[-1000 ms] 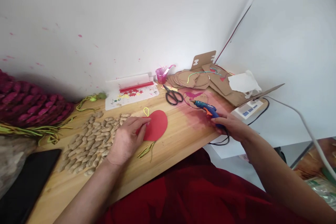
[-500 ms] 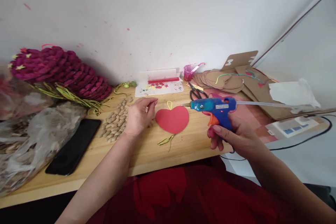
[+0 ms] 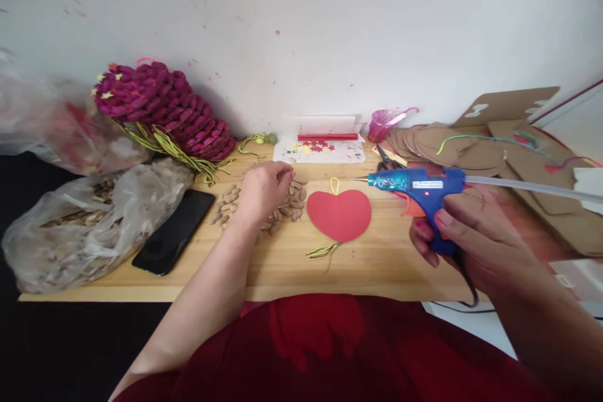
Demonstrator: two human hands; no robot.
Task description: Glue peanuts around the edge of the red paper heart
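Note:
My right hand (image 3: pixel 471 242) is wrapped around the grip of a blue hot glue gun (image 3: pixel 417 185) with an orange trigger and a lit red light. Its nozzle points left, near the upper right of a red heart-shaped piece (image 3: pixel 339 215). A yellow loop (image 3: pixel 335 186) stands at the heart's top, and yellow-green yarn ends (image 3: pixel 323 250) stick out below it. Over a pile of peanuts (image 3: pixel 292 201) is my left hand (image 3: pixel 266 191), thumb and fingers pinched together. Whatever it holds, if anything, is hidden.
A black phone (image 3: pixel 174 232) and a plastic bag of peanuts (image 3: pixel 94 226) lie left. Behind stand a magenta braided piece (image 3: pixel 169 107), a paper with small stars (image 3: pixel 282 152) and a pink cup (image 3: pixel 379 125). Scissors (image 3: pixel 387 158) and cardboard pieces (image 3: pixel 438 144) lie right.
The view has turned left, so the table things appear farther right. My left hand has shifted left over the peanuts. The glue gun stays in my right hand, its nozzle slightly higher over the heart.

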